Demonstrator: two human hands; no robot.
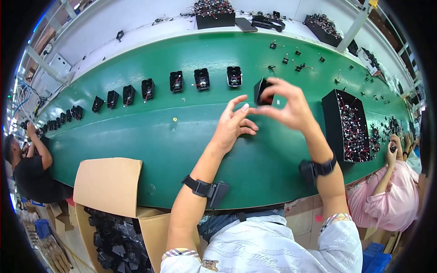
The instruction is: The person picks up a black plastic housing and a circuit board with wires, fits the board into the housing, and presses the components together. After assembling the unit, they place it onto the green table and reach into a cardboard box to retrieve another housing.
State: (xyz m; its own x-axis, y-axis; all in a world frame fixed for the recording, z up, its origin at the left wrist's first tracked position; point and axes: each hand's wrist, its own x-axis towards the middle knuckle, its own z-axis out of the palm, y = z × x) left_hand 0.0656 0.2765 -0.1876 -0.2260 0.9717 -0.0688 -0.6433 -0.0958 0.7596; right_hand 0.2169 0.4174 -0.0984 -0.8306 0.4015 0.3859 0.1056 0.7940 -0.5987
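Note:
In the middle of the green bench my left hand [234, 123] is raised with its fingers apart and nothing in it. Just to its right, my right hand [289, 104] curls its fingers over the edge of a black plastic housing [260, 92], which is tilted and partly hidden behind them. The right thumb reaches close to the left fingertips; blur hides whether they touch. Left of that housing, a row of similar open-topped housings [201, 80] with red and white wires runs along the bench. Small wired parts [285, 59] lie scattered beyond my right hand.
A black box [325, 120] of small wired parts stands at right. An open cardboard carton [108, 184] of black plastic pieces is at lower left. More black bins [214, 21] line the back shelf. One co-worker [34, 168] sits at far left, another in pink [387, 195] at right.

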